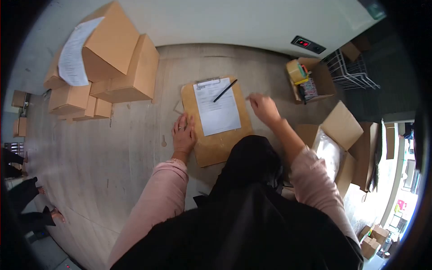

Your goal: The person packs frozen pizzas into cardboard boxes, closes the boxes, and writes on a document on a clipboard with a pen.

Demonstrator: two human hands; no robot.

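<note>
A brown clipboard (211,150) lies on the table, with a metal clip at its top edge. Clipped on it is a printed white sheet (220,114), and a black pen (225,90) rests slantwise across the paper's upper right. My left hand (183,135) lies at the clipboard's left edge, fingers extended and a ring on one of them. Just off the board's right edge is my right hand (264,109), its fingers curled in and nothing visible in them.
Stacked cardboard boxes (112,49) stand at the upper left, a printed paper (74,56) draped over one. To the right are an open box with tape rolls (296,72), a larger open carton (344,126) and a wire basket (346,67). Other people's hands (57,213) show at far left.
</note>
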